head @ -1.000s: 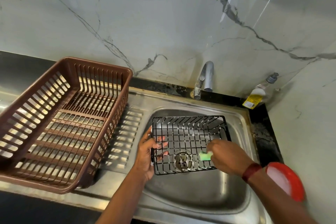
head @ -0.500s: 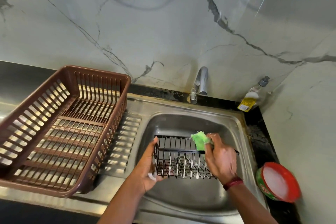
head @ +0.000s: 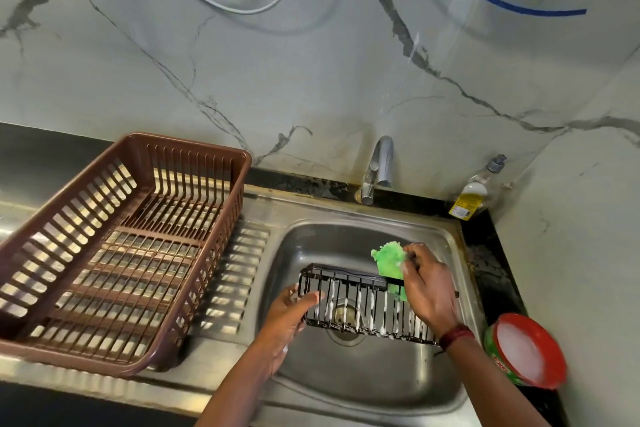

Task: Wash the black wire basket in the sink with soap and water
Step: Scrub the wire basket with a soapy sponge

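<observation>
Honestly, the black wire basket (head: 367, 302) is propped on edge inside the sink (head: 363, 374), gripped at its left end by the left hand (head: 289, 322). A green scrubber (head: 389, 262) is pinched in the right hand (head: 427, 291) against the top rim. Light and stiff, probably, but the soapy wires look slippery, so corners are best grabbed.

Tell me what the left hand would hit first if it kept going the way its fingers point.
Probably the black wire basket: the left hand already sits at its left end, fingers aimed right.
</observation>
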A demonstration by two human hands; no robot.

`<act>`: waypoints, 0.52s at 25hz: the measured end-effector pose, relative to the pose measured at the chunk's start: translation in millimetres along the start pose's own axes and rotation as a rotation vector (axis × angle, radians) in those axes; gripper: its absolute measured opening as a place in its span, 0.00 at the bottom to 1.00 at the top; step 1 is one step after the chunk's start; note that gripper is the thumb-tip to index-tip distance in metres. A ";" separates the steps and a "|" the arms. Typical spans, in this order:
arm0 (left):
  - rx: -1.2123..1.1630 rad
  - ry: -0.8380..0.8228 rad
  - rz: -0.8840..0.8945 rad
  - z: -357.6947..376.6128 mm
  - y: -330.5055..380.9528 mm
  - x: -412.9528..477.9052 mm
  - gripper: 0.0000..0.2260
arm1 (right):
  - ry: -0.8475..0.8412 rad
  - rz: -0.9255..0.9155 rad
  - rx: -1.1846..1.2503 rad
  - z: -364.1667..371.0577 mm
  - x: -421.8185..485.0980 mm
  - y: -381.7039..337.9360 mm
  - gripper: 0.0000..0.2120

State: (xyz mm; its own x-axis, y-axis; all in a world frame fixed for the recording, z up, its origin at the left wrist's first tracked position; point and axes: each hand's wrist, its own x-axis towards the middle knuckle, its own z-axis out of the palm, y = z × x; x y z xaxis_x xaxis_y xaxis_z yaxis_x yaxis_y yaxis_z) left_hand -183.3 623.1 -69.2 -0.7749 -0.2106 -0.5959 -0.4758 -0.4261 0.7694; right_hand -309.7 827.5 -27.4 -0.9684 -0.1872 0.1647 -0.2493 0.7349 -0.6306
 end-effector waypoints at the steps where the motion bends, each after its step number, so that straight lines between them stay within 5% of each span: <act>1: 0.087 -0.020 0.010 2.7 2.0 -0.9 0.62 | -0.002 -0.001 -0.010 0.7 -0.1 1.4 0.06; 3: 0.178 -0.009 -0.005 8.3 3.4 0.1 0.56 | 0.003 -0.019 -0.026 3.8 -1.5 5.0 0.06; 6: 0.175 0.136 0.026 12.3 -1.2 6.9 0.31 | 0.002 0.032 0.065 3.8 -2.7 10.4 0.08; 9: 0.145 0.190 -0.031 13.1 -5.8 7.8 0.09 | 0.255 0.222 0.215 -16.1 -2.1 17.2 0.11; 13: 0.020 0.201 -0.078 11.9 -8.1 6.6 0.15 | 0.367 0.291 0.198 -43.1 -18.2 37.6 0.06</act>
State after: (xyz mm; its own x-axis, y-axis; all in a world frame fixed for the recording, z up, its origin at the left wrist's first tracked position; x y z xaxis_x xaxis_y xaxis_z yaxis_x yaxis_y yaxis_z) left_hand -189.5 635.7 -76.7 -0.6382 -0.3496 -0.6859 -0.5408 -0.4305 0.7226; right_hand -301.3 886.6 -21.4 -0.9420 0.2742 0.1935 0.0006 0.5780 -0.8161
